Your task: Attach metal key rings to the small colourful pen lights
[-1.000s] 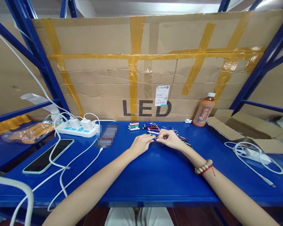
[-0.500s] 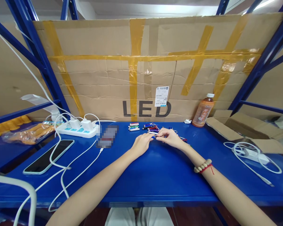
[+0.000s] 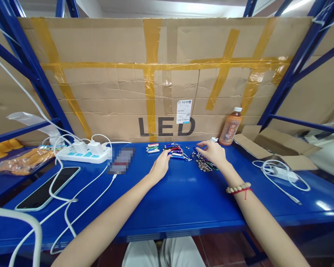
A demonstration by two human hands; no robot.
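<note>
My left hand [image 3: 159, 167] is closed, its fingertips pinching a small blue metal tube [image 3: 170, 152], mostly hidden by the fingers. Just beyond and right of it lies a loose pile of slim metal tubes [image 3: 177, 150] in blue, red and purple, some with clips or rings. A short row of similar tubes [image 3: 153, 148] is lined up to the left. My right hand [image 3: 213, 152] hovers over the table, thumb and finger pinched on a small blue piece [image 3: 195, 148]. Below it are scattered small round metal discs [image 3: 205, 165] and clasps, partly covered by the hand.
A power strip [image 3: 80, 157] with plugs and white cables, a phone [image 3: 48, 189] and a blurred-out dark device [image 3: 122, 160] lie left. A drink bottle [image 3: 230, 127], an open carton [image 3: 278, 148] and a coiled charger cable [image 3: 281, 172] stand right. A large cardboard sheet [image 3: 114, 100] walls the back.
My hands, close together before, have parted: the right moved right, over the discs, and the left drew slightly left. The discs and more of the tube pile now show. The view has shifted a little.
</note>
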